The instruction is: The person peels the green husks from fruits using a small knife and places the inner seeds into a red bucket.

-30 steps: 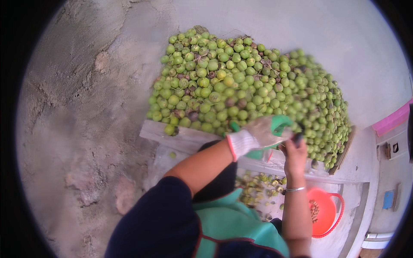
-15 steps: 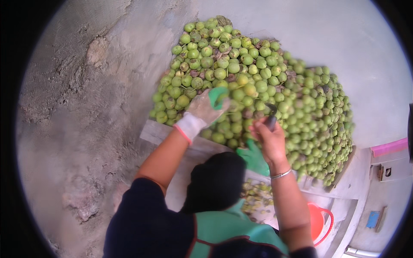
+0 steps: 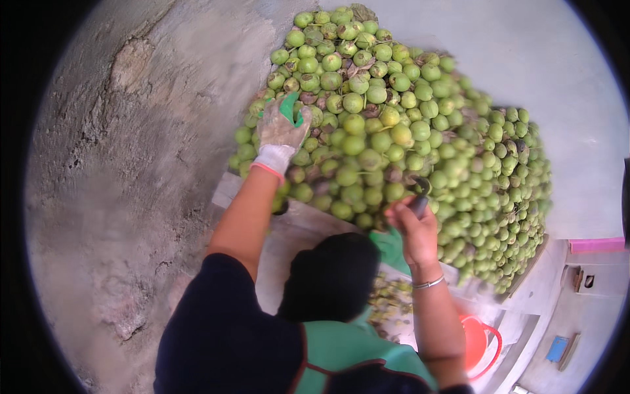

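My left hand (image 3: 282,128), in a pale work glove with green on its fingers, reaches onto the left side of a big heap of round green fruits (image 3: 367,95). Its thumb stands apart from the fingers, whose tips are partly hidden, and I see no fruit gripped. In my bare right hand (image 3: 415,230) is a small knife (image 3: 419,202) with a dark handle and hooked blade, held over the heap's near edge. Beneath that hand lies a green glove (image 3: 388,248). One blurred fruit (image 3: 279,202) with a dark underside sits by my left forearm.
A pale board (image 3: 315,220) borders the heap's near side. Small yellowish-brown bits (image 3: 392,299) are scattered below it. To the lower right stands a red bucket (image 3: 474,341) with a handle. A rough grey wall (image 3: 131,177) rises on the left.
My left hand has moved left and farther up the heap. The blurred fruit now shows by the board's edge near my left forearm. My right hand keeps the knife, shifted slightly.
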`<state>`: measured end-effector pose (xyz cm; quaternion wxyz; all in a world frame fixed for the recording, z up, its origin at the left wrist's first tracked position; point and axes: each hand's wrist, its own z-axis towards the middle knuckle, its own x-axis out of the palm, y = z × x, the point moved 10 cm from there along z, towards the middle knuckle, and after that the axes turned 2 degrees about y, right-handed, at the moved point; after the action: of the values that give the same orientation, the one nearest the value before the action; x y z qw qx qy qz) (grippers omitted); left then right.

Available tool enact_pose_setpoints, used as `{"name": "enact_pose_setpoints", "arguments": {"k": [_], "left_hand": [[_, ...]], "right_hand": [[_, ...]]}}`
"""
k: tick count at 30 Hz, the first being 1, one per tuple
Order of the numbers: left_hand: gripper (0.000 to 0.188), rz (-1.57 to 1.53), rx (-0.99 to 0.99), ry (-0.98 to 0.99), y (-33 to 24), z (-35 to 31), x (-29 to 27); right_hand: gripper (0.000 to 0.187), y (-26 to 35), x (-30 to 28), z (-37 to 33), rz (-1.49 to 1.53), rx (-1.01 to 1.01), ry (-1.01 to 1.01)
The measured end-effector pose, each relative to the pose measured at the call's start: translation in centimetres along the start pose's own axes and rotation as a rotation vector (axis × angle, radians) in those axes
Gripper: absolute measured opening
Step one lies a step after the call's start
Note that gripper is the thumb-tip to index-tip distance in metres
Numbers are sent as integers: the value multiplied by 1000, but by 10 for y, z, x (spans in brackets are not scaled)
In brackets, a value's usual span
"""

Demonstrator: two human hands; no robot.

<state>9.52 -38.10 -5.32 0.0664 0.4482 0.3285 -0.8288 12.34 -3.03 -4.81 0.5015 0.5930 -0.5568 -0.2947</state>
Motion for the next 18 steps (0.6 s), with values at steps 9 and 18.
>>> {"name": "enact_pose_setpoints", "arguments": {"k": [9, 18], "left_hand": [[41, -223, 304, 114, -79, -95, 20], [38, -198, 484, 118, -58, -100, 3]], "right_hand": [[12, -8, 2, -9, -18, 3, 9], [12, -12, -4, -18, -16, 3, 1]]}}
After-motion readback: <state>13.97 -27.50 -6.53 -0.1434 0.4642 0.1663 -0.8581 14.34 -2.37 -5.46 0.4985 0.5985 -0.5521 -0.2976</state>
